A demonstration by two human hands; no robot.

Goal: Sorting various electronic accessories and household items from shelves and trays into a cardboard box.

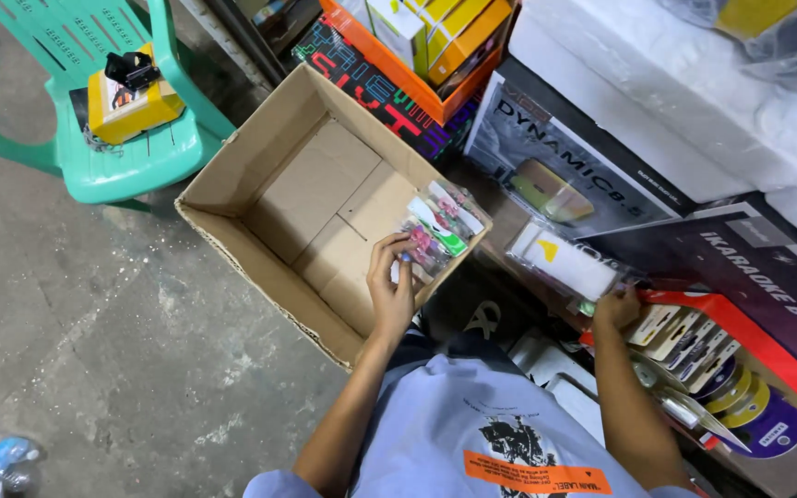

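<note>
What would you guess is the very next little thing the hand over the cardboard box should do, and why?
Probably lower the small clear packet onto the box floor and let go: the left hand holds it just inside the open box, while the right hand already grips another packet.

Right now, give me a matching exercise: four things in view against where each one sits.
Things:
1. cardboard box
2. yellow box
3. clear blister packs
4. white-and-yellow packet

Places:
A. on the green chair
B. held by the left hand at the box's edge
C. open on the concrete floor
D. at the right hand

Pairs: 1-C, 2-A, 3-B, 4-D
</note>
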